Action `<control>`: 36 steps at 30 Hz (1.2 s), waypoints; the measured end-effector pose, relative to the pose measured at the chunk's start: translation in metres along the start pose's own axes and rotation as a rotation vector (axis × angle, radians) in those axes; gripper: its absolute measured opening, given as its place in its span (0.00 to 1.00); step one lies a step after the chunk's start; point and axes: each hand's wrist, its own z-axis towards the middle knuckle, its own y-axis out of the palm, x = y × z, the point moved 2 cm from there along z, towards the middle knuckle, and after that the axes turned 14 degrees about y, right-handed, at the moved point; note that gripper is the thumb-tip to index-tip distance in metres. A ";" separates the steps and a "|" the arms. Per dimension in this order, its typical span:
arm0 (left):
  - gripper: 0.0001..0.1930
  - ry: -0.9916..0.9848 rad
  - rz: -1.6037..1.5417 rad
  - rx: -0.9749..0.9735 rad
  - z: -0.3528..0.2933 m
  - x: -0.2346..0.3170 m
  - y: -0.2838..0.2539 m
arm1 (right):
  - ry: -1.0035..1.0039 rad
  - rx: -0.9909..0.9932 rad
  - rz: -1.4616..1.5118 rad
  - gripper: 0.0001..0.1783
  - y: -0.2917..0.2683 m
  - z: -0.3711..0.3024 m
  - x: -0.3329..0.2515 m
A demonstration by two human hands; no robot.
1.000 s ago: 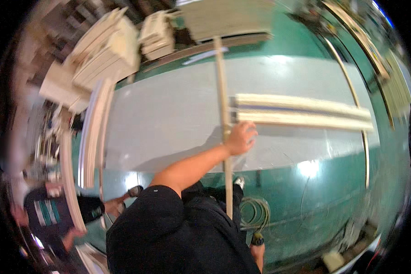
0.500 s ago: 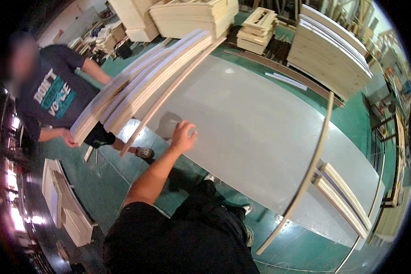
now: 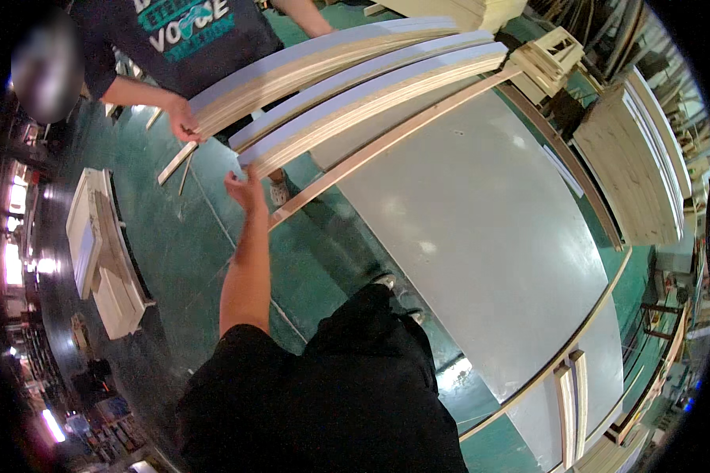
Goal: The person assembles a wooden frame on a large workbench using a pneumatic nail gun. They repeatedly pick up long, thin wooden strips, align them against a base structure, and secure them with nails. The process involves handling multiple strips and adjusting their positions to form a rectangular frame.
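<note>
Pale-faced wooden strip stack [image 3: 371, 108]: long axis is pointing 8-to-2 o'clock; left hand [image 3: 246, 191] is touching its 8-o'clock end, grasp unclear; right hand unseen, state unclear.

Pale stacked wooden boards [image 3: 375, 102], lilac-topped

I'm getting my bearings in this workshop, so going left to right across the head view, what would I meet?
Pale panels → co-worker's lower hand → your left hand, at the lower-left end of the layered boards → your left shoe → tall panel stack.
</note>
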 end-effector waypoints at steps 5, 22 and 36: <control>0.38 -0.387 -0.676 -0.532 0.041 0.044 -0.004 | -0.005 0.012 -0.022 0.13 -0.004 -0.005 -0.011; 0.43 0.891 0.063 -0.977 0.097 0.037 0.019 | -0.043 0.118 0.476 0.10 -0.139 -0.090 -0.104; 0.36 0.929 0.170 -1.065 0.091 0.096 -0.007 | 0.049 0.886 -0.028 0.34 -0.230 0.072 -0.031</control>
